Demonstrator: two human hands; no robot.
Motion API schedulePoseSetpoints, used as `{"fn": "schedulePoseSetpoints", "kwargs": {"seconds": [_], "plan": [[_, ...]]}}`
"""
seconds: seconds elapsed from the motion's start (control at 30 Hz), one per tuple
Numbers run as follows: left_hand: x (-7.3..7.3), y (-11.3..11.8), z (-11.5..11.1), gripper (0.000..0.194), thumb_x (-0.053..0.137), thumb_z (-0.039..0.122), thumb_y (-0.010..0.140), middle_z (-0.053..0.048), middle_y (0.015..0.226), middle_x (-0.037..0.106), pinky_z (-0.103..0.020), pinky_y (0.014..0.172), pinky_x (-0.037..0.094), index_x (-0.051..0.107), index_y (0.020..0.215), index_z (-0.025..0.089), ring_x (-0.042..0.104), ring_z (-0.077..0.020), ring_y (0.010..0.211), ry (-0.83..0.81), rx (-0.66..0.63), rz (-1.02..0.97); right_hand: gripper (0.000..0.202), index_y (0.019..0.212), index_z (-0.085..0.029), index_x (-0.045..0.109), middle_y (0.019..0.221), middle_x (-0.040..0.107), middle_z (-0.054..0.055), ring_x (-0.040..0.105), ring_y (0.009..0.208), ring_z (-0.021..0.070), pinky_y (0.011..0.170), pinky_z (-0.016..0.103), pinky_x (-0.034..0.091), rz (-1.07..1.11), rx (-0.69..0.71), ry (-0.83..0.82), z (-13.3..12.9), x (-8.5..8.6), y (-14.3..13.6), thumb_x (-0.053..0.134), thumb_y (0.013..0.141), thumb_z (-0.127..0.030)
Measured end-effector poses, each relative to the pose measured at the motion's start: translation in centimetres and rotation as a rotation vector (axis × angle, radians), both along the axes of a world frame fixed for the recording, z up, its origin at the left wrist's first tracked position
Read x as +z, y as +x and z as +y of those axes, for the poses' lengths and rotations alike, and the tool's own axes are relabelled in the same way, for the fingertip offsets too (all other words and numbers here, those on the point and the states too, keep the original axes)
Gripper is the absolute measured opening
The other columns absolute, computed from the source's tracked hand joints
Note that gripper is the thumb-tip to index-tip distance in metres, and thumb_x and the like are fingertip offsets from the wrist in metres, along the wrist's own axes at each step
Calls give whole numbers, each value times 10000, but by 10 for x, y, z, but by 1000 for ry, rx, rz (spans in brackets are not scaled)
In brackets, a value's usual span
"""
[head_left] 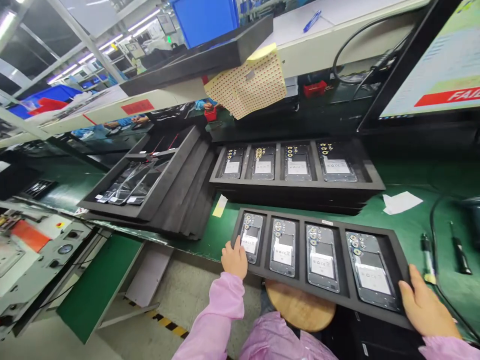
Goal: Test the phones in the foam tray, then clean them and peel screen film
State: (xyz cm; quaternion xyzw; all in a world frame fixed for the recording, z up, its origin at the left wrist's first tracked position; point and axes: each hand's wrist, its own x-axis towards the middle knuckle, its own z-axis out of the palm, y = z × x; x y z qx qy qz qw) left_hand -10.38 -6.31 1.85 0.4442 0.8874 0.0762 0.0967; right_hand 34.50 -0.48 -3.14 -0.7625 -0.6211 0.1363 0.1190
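A black foam tray (303, 220) is held between my two hands at the front edge of the green bench, tilted down to the right. In its slots lie several phones without back covers, among them one phone (284, 247) with a white label. My left hand (234, 259) grips the tray's left end, thumb on top. At the right end, my right hand (425, 302) is wrapped round the edge, with some fingers hidden underneath. Just behind stands a stack of similar foam trays (292, 192), its top one also filled with phones.
To the left rises another stack of foam trays (187, 185) with wrapped phones on top. A monitor (435, 65) stands at the right, near screwdrivers (459, 247) and a paper scrap (402, 202). A round wooden stool (300, 305) is below. Co-workers' hands (140, 120) show beyond the shelf.
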Motion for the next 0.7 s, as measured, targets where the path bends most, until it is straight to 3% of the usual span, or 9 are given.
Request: {"fn": "schedulePoseSetpoints", "kwargs": {"seconds": [0.1,0.27,0.37,0.5,0.6,0.7], "plan": [[7,-11,21,453,324,301,884,-153,1144,541,-399,822,401,474,1309,257,514,-271,994,-110,-100,-68,714,1326,-25,439,1123,603,245,635,782,400,755,540,488,-66,26,-37,6,14,-15,221,782,-434],[7,-12,54,415,297,240,879,-105,1302,481,-413,907,381,621,1139,241,462,-260,1155,-52,65,-216,520,1102,-151,655,1067,607,200,619,886,348,776,492,484,-269,106,64,9,32,-34,257,801,-297],[3,-11,58,423,275,218,879,-96,1317,471,-418,911,379,653,1069,233,469,-260,1154,-34,52,-227,446,1001,-119,695,1119,582,202,581,1011,333,854,453,465,-336,101,43,8,38,-39,306,808,-216],[-5,-14,54,373,322,234,867,-105,1311,467,-420,913,368,660,1024,217,471,-267,1145,15,11,-209,439,1032,-75,685,1173,554,211,545,1082,313,936,403,417,-352,94,-20,8,44,-47,304,826,-148],[-10,-16,53,340,345,247,862,-118,1311,459,-421,901,372,653,1000,202,469,-272,1141,18,-24,-178,442,1050,-101,680,1209,543,177,540,1091,292,927,390,425,-360,6,-44,7,42,-59,305,818,-136],[-11,-15,54,318,369,263,856,-140,1296,461,-423,894,374,641,1002,187,467,-280,1138,11,-47,-144,441,1107,-126,654,1263,509,168,566,1038,305,833,423,478,-348,-193,-66,3,36,-73,336,803,-160]]}}
